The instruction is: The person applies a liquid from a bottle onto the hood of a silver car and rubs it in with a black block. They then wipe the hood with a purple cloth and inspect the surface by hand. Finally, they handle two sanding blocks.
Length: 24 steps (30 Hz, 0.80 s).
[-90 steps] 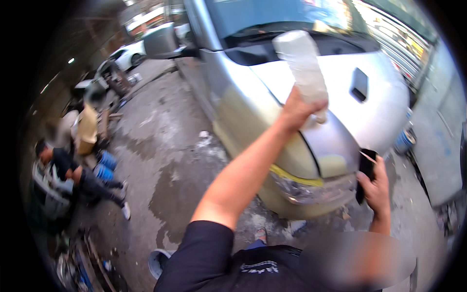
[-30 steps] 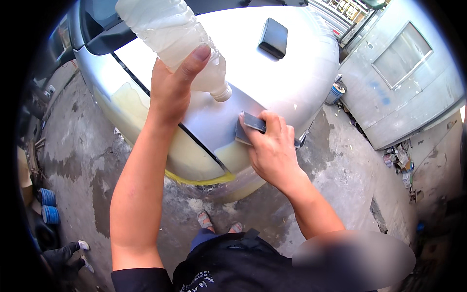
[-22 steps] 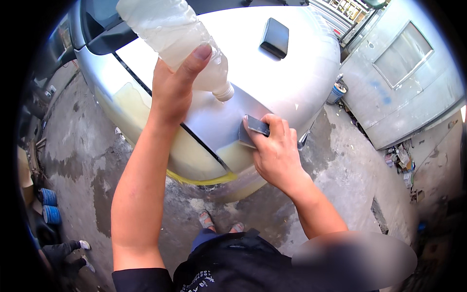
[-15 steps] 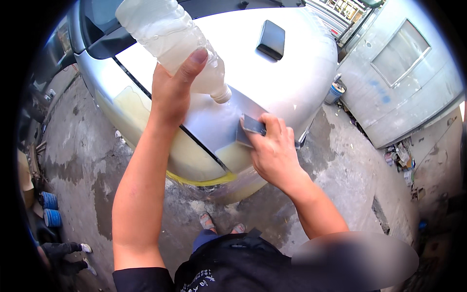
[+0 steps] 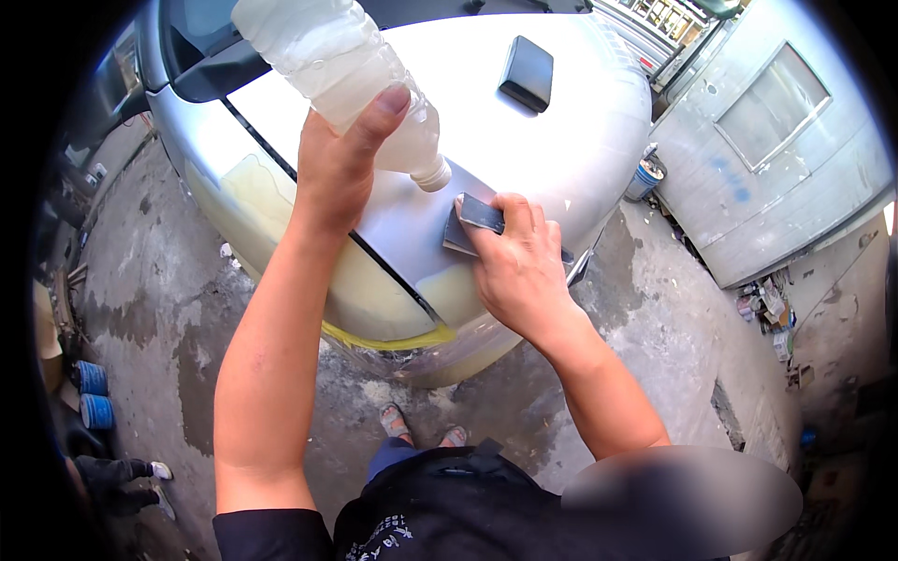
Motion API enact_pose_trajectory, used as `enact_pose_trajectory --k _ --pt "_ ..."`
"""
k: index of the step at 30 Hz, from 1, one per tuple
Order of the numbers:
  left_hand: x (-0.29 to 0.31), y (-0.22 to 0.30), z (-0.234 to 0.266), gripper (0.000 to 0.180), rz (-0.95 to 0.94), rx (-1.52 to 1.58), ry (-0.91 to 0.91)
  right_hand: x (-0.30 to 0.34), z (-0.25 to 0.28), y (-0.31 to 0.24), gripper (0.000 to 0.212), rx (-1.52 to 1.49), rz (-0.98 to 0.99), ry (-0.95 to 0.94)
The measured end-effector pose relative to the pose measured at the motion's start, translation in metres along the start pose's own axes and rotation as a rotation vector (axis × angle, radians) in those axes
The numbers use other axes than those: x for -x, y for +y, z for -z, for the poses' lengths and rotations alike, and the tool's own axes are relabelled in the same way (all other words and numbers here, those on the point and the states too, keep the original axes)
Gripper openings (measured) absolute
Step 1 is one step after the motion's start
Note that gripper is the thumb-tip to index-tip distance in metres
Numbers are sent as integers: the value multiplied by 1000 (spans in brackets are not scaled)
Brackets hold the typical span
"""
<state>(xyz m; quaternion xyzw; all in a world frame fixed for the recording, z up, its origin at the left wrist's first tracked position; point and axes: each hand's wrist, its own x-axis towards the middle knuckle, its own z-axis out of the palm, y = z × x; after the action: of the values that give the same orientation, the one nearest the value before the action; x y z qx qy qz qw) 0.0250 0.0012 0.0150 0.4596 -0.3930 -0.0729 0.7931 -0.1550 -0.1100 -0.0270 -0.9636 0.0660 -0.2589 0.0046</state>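
A clear plastic bottle (image 5: 327, 61) with cloudy liquid is tilted neck-down over the car's front corner, my left hand (image 5: 337, 178) wrapped round its lower part. The bottle's mouth hangs just above a dull, wet-looking grey patch (image 5: 398, 224) of the silver panel. My right hand (image 5: 526, 266) presses a folded sheet of dark sandpaper (image 5: 458, 234) against that patch. What backs the sandpaper inside my grip is partly hidden by the fingers. Left of the patch, a black panel gap (image 5: 388, 271) separates it from a fender with yellowish filler areas (image 5: 257, 196).
On the white-silver hood (image 5: 449, 75) lies a dark rectangular case (image 5: 528, 75). Yellow tape (image 5: 393, 339) edges the panel's lower rim. A bucket (image 5: 644, 178) stands by a grey door (image 5: 748, 140) at right. Blue cans (image 5: 96, 411) and another person's legs (image 5: 122, 477) are at lower left.
My right hand has slid the sandpaper a little forward and left over the panel. The bottle's mouth has shifted slightly right and forward, still tilted downward in my left hand.
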Motion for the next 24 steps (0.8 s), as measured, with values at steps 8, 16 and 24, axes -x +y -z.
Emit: enact_pose_trajectory --k 8,16,24 --pt "0 2 -3 42 3 8 2 -3 -2 0 37 -34 23 50" --pt "1 1 -3 42 -5 -50 8 3 1 3 49 -59 14 22" --pt "1 1 -3 45 -32 -63 -23 8 3 3 41 -61 1 34"
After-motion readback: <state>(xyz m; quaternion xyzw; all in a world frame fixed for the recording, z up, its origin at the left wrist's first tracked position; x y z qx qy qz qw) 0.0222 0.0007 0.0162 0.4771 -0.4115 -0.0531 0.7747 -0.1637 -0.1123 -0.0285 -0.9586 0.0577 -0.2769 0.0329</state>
